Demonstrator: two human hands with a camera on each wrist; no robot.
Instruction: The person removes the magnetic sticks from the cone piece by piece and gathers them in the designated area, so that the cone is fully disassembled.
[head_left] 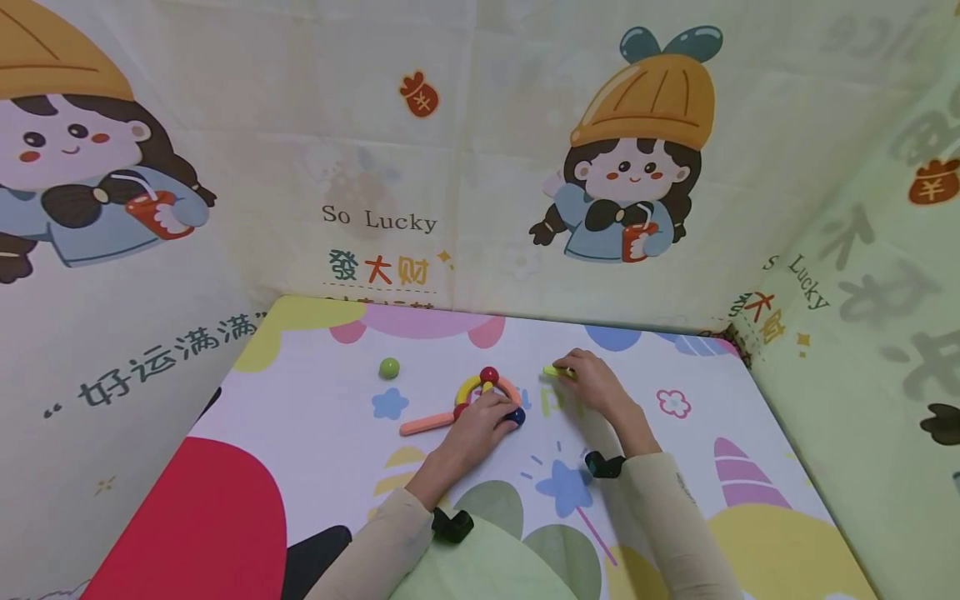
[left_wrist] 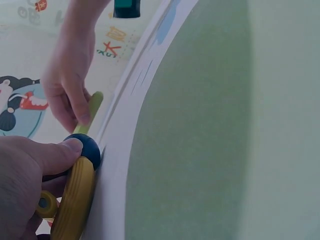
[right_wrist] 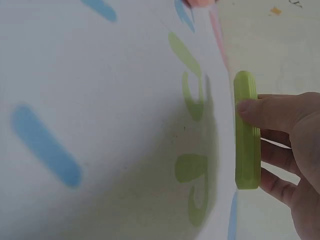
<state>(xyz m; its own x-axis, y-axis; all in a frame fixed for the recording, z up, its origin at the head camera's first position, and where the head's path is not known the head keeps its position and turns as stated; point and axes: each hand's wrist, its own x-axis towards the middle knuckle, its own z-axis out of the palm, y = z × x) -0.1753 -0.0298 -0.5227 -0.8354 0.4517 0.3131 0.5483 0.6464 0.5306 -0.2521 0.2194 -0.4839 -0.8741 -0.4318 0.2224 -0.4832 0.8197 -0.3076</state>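
Note:
My left hand (head_left: pixel 474 429) pinches a dark blue ball (left_wrist: pixel 89 149) on a ring-shaped toy build, with the thumb lying on the ball. The ring joins a yellow curved rod (head_left: pixel 467 390) and a pink curved rod (head_left: pixel 512 388) at a red ball (head_left: pixel 489 375). From a second red ball (head_left: pixel 461 411) a straight pink rod (head_left: pixel 426 424) sticks out to the left. Part of the ring is hidden under the left hand. To its right, my right hand (head_left: pixel 596 385) holds a light green ribbed rod (right_wrist: pixel 247 135) between thumb and fingers, apart from the ring.
A loose green ball (head_left: pixel 389 367) lies on the table to the left, behind the straight pink rod. The printed tabletop (head_left: pixel 330 467) meets a cartoon-patterned cloth wall (head_left: pixel 480 167) at the back. A red round shape (head_left: pixel 210 508) covers the front left corner.

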